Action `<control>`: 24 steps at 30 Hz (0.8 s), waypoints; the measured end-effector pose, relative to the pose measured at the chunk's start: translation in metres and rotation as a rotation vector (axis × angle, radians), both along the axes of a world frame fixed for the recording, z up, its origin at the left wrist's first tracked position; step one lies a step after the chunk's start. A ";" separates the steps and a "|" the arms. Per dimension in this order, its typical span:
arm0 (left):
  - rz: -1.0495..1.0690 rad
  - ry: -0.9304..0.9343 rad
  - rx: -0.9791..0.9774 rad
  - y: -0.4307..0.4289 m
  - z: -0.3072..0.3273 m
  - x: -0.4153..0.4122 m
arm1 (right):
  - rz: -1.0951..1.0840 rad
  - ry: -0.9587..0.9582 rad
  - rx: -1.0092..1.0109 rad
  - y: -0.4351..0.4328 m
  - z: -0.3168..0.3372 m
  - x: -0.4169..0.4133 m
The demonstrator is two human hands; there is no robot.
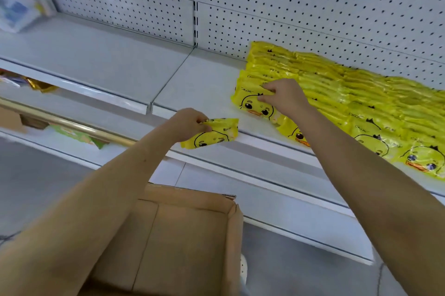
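My left hand (187, 124) grips a yellow packet with a duck face (218, 135) and holds it in the air just in front of the white shelf's front edge (260, 140). My right hand (285, 96) pinches the top of the frontmost packet (250, 103) in the leftmost row on the shelf. Several rows of the same yellow duck packets (349, 93) stand packed together from the shelf's back to its front, filling its right part.
An open cardboard box (192, 235) sits below my arms. A white pegboard wall (313, 6) backs the shelf. The shelf's left part (96, 54) is bare. Other goods (16, 11) stand at the far left, and a lower shelf holds green and gold packs (77, 134).
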State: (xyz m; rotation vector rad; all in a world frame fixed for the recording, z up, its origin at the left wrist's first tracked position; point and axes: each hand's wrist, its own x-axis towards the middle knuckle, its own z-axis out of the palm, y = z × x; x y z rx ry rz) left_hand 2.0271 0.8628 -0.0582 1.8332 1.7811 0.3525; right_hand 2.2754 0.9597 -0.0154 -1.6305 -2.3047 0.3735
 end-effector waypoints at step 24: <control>-0.093 0.034 -0.005 0.000 0.015 0.022 | 0.123 -0.079 0.077 -0.033 -0.009 0.034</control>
